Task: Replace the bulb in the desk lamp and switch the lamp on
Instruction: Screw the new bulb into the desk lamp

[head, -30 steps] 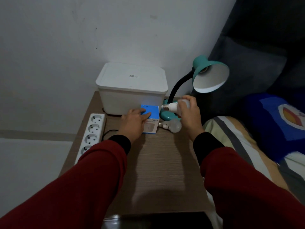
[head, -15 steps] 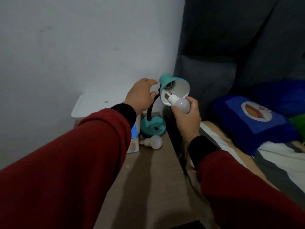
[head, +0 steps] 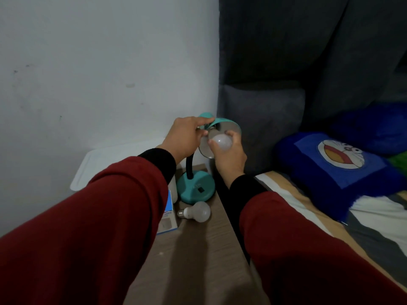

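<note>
Against the wall at the far left, a white lidded box (head: 123,159) is seen, with a blue-and-white bulb carton (head: 168,213) lying on the desk (head: 198,249) in front of it. A spare bulb (head: 196,211) has been laid on its side just beside the teal lamp base (head: 196,187), probably set down within reach and out of the way. Higher up, the left hand (head: 186,137) is closed around the neck of the lamp shade (head: 222,128), apparently so that the flexible stem is kept from twisting. At the mouth of the shade, a white bulb (head: 221,140) is gripped by the globe in the curled fingers of the right hand (head: 231,153), its cap pointed towards the socket; whether the thread is engaged cannot be told. Screwing in is judged to be the step in hand. Further right, a bed (head: 308,216) and a blue cushion (head: 343,168) are seen.
</note>
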